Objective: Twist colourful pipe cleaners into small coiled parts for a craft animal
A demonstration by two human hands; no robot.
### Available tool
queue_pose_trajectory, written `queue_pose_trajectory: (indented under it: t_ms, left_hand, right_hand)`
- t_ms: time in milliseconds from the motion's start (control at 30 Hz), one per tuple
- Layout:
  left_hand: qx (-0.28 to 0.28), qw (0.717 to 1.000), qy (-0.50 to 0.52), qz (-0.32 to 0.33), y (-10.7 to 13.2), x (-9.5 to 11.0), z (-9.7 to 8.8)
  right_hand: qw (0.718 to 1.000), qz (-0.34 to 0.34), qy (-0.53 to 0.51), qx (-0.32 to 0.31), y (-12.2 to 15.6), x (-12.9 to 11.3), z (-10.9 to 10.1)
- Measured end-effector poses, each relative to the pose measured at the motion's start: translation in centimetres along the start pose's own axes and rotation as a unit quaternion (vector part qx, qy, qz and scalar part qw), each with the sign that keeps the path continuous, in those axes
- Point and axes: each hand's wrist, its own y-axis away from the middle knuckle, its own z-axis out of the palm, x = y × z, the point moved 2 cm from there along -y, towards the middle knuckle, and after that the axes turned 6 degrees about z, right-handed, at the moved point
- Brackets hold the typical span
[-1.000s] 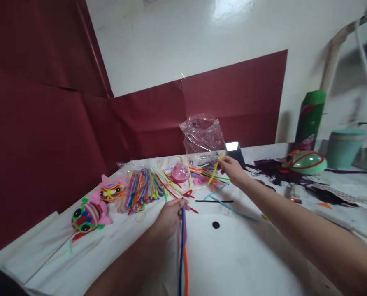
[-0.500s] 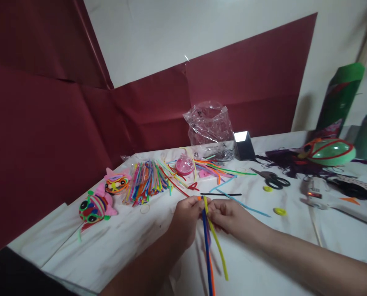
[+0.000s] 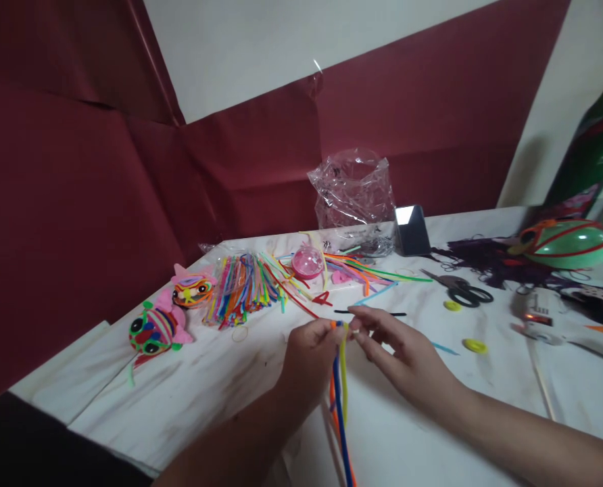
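Note:
My left hand [image 3: 309, 352] pinches a small bunch of pipe cleaners near their upper ends. A blue pipe cleaner [image 3: 340, 406], an orange pipe cleaner [image 3: 334, 412] and a yellow pipe cleaner [image 3: 345, 385] hang down from it. My right hand [image 3: 397, 345] is close beside it, thumb and fingertips closed at the yellow one's upper end; its exact grip is partly hidden. Behind the right hand lie a black pipe cleaner [image 3: 399, 314] and a light blue pipe cleaner [image 3: 382, 292] on the white table [image 3: 220, 406].
Left stand two decorated pink toys [image 3: 157, 328] and a pack of pipe cleaners [image 3: 245, 291]. Behind are a pink dome [image 3: 307, 262], a clear bag [image 3: 355, 193] and a phone [image 3: 412, 231]. Scissors [image 3: 464, 289], yellow rings [image 3: 475, 346], a glue gun [image 3: 545, 325] and a green balloon-like object [image 3: 575, 243] are right.
My right hand has opened out somewhat and shifted slightly right at the bunch. The yellow pipe cleaner now hangs straighter, nearer the blue one. The view has turned a little left.

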Motion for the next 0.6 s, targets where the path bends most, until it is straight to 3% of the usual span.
queue_pose_trajectory:
  t_ms: [100, 167, 433, 600]
  left_hand:
    - [-0.023, 1.0, 0.0, -0.001, 0.3, 0.5, 0.2]
    - [-0.042, 0.999, 0.015, -0.006, 0.4, 0.5, 0.4]
    - [-0.069, 0.992, 0.091, -0.049, 0.2, -0.6, 0.6]
    - [-0.075, 0.986, 0.131, -0.074, 0.2, -0.3, 0.6]
  right_hand:
    - [0.994, -0.086, 0.069, -0.009, 0.2, -0.2, -0.1]
    - [0.99, -0.107, 0.083, -0.032, 0.3, -0.1, 0.0]
    - [0.987, -0.119, 0.087, -0.072, 0.3, 0.2, -0.3]
    - [0.989, -0.057, 0.038, -0.131, -0.3, 0.1, -0.7]
